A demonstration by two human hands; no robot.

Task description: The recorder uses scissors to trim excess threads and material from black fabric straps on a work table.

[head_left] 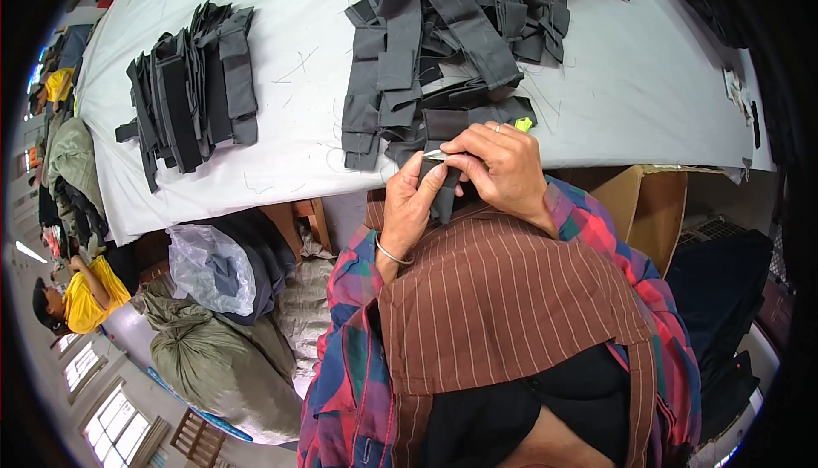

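At the table's front edge, my left hand (pixel 407 199) pinches a dark grey fabric piece (pixel 442 199) between thumb and fingers. My right hand (pixel 504 165) is closed close beside it, its fingertips almost meeting the left ones. From the right fingers the metal tip of thread snips (pixel 434 155) points at the fabric; a bright yellow end (pixel 523 124) shows behind the knuckles. The grip itself is partly hidden. Just beyond both hands lies a loose heap of dark grey fabric strips (pixel 398 50), some reaching under the right hand.
A neater stack of dark grey pieces (pixel 192 84) lies at the left on the white-covered table (pixel 294 140). Below the edge are a clear plastic bag (pixel 213 268), a tied sack (pixel 226 366) and a cardboard box (pixel 652 208). A person in yellow (pixel 95 296) is far left.
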